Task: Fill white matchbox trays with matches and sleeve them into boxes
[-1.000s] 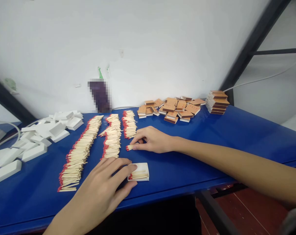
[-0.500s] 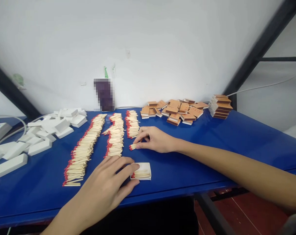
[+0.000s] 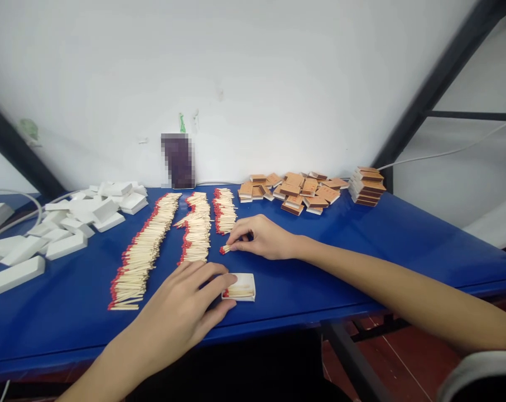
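Note:
My left hand (image 3: 194, 298) grips the left end of a white matchbox tray (image 3: 251, 279) near the table's front edge, fingers on top and thumb along the near side. A few matches (image 3: 241, 292) lie inside the tray, their red heads to the left. Beyond the tray, my right hand (image 3: 263, 237) pinches a small bunch of matches (image 3: 225, 249) between thumb and fingers, red heads pointing left. Just past that hand is a short row of matches (image 3: 225, 212). Two longer rows, a middle row (image 3: 198, 229) and a left row (image 3: 146, 254), lie farther left.
White matchbox trays (image 3: 81, 215) are heaped at the left. Orange-brown matchbox sleeves (image 3: 294, 190) lie in a loose pile at the back, beside a neat stack of sleeves (image 3: 367, 187). A pixelated dark rectangle (image 3: 179, 161) stands by the wall. The table (image 3: 411, 240) is blue.
The view has shifted slightly. My right hand still pinches the matches, its fingertips now closer to their heads. My left hand stays on the tray.

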Demonstrator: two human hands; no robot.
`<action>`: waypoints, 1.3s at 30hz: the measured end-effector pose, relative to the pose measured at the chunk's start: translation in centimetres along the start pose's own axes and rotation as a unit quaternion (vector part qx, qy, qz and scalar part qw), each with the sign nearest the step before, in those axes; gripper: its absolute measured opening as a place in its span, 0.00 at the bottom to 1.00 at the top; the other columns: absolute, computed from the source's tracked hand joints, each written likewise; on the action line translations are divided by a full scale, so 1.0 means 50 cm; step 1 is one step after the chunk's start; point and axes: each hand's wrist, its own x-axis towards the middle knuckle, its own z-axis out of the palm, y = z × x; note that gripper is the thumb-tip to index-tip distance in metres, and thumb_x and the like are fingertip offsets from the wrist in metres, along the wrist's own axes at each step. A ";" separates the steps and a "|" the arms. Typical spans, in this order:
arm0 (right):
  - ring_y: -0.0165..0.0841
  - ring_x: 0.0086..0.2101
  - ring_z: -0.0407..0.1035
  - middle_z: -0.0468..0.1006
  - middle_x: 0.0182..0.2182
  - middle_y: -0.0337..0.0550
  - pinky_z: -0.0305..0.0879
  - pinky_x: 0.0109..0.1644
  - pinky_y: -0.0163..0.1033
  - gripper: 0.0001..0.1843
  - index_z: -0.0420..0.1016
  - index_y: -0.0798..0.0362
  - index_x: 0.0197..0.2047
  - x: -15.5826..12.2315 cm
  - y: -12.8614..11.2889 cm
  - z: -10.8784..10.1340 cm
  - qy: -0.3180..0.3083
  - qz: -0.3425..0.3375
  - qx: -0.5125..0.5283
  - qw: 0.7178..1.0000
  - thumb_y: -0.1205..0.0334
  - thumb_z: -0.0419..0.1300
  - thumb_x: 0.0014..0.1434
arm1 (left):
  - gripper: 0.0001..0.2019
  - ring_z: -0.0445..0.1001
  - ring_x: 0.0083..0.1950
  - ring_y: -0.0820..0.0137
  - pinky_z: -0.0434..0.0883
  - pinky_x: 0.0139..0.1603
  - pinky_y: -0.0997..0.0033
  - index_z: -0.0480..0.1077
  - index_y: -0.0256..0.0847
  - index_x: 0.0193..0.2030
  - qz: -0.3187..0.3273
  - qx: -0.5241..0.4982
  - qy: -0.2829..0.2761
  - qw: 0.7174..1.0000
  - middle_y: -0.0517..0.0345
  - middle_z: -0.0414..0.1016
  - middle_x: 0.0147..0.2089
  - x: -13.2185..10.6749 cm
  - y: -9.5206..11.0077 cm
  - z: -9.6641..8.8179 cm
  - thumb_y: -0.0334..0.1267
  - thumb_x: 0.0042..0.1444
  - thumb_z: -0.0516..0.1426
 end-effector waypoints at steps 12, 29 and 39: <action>0.31 0.34 0.71 0.80 0.37 0.46 0.66 0.38 0.35 0.09 0.84 0.54 0.44 -0.001 -0.006 0.005 -0.007 -0.017 -0.046 0.999 0.63 0.63 0.64 | 0.08 0.75 0.49 0.62 0.71 0.53 0.57 0.69 0.42 0.51 -0.013 -0.018 -0.013 1.000 0.54 0.74 0.47 -0.002 0.003 0.005 0.37 0.69 0.54; 0.26 0.26 0.66 0.77 0.29 0.39 0.61 0.32 0.32 0.06 0.82 0.55 0.40 0.004 0.001 0.012 0.008 -0.013 -0.056 0.998 0.68 0.64 0.60 | 0.08 0.74 0.49 0.62 0.67 0.53 0.59 0.69 0.43 0.52 -0.023 -0.017 -0.013 1.000 0.54 0.74 0.48 -0.004 0.005 0.005 0.37 0.68 0.55; 0.26 0.26 0.65 0.78 0.32 0.43 0.61 0.31 0.33 0.08 0.83 0.56 0.41 -0.002 0.012 0.025 0.050 -0.046 -0.050 0.996 0.67 0.61 0.62 | 0.05 0.73 0.44 0.64 0.59 0.51 0.59 0.70 0.42 0.47 -0.053 0.026 0.043 0.997 0.60 0.77 0.43 0.004 0.005 0.004 0.36 0.65 0.59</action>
